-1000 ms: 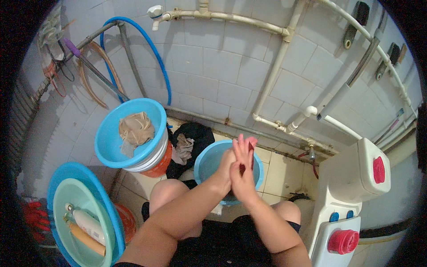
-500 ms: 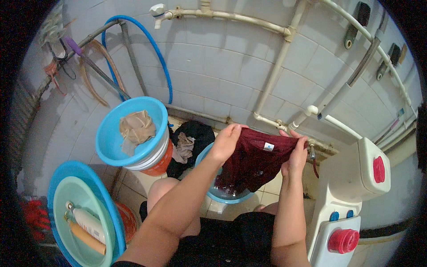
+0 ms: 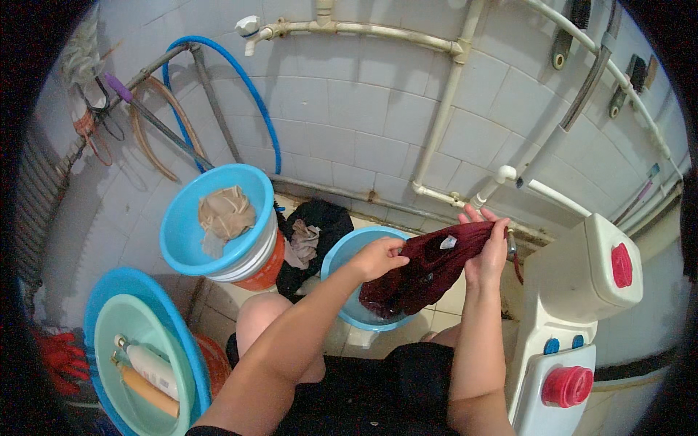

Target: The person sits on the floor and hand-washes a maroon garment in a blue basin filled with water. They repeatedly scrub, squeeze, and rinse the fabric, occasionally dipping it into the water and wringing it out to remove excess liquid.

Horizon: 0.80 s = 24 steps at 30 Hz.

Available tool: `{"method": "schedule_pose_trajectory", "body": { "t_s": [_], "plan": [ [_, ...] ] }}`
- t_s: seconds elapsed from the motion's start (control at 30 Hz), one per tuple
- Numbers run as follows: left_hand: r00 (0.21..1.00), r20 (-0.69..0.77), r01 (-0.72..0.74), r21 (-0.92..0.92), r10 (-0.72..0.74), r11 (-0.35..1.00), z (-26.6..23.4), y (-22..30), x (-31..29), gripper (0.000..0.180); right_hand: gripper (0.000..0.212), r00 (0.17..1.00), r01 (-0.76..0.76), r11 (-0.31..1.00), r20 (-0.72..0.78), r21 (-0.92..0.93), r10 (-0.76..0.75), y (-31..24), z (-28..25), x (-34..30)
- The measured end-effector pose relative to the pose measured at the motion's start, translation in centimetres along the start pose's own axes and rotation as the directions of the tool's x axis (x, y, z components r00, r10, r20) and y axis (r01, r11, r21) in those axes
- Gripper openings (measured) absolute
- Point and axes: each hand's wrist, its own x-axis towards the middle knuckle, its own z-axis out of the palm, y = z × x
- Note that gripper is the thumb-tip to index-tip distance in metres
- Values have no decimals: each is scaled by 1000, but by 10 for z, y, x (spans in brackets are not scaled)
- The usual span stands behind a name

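A dark maroon garment with a small white label is stretched between my two hands, its lower part hanging into a light blue basin on the floor that holds water. My left hand pinches the garment's left side above the basin. On the other side my right hand grips the top corner with the thumb, while some of its fingertips stick up behind the cloth. Which garment it is, I cannot tell.
At left, a blue basin with beige cloth tops stacked buckets. Dark clothing lies behind my knee. Nearer stands a green basin with bottles. White jugs with red caps are at right. Pipes run along the tiled wall.
My left hand has moved down and slightly right along the garment, uncovering more of the basin's far rim. The cloth is now bunched and slanted, with its right corner still held up.
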Motion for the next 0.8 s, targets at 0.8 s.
{"method": "schedule_pose_trajectory", "body": {
  "t_s": [0.8],
  "plan": [
    [927,-308,-353,-910,213,220,30,39,-11,51,42,599,784,317,784,-534,-160,46,52,-77]
  ]
}}
